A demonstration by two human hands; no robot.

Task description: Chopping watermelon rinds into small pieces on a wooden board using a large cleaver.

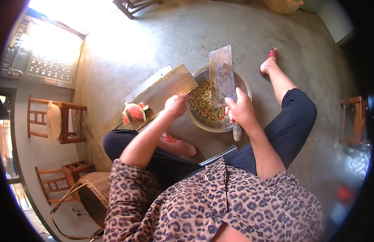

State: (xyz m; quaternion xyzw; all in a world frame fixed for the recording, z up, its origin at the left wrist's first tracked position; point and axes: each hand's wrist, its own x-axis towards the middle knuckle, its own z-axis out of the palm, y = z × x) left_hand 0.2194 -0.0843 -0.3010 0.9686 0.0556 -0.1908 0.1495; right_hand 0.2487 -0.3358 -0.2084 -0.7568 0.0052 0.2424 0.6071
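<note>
My right hand [243,110] grips the dark handle of a broad, rust-stained cleaver [222,75]. Its blade is raised over a round metal basin [249,87]. Small chopped pieces of green, pale and reddish rind [205,101] cover part of the basin's bottom. My left hand [176,106] is curled at the near edge of a thick wooden chopping board [162,84], beside the basin's rim; whether its fingers hold anything is hidden. Watermelon rind pieces with red flesh [134,112] lie on the board's lower left part.
A flat pale panel [150,83] lies along the board's far side. Wooden chairs [67,121] and a wicker basket [96,184] stand at left. A woven basket [283,6] sits at the top, and a wooden stool [353,119] at right. My sandalled feet flank the basin.
</note>
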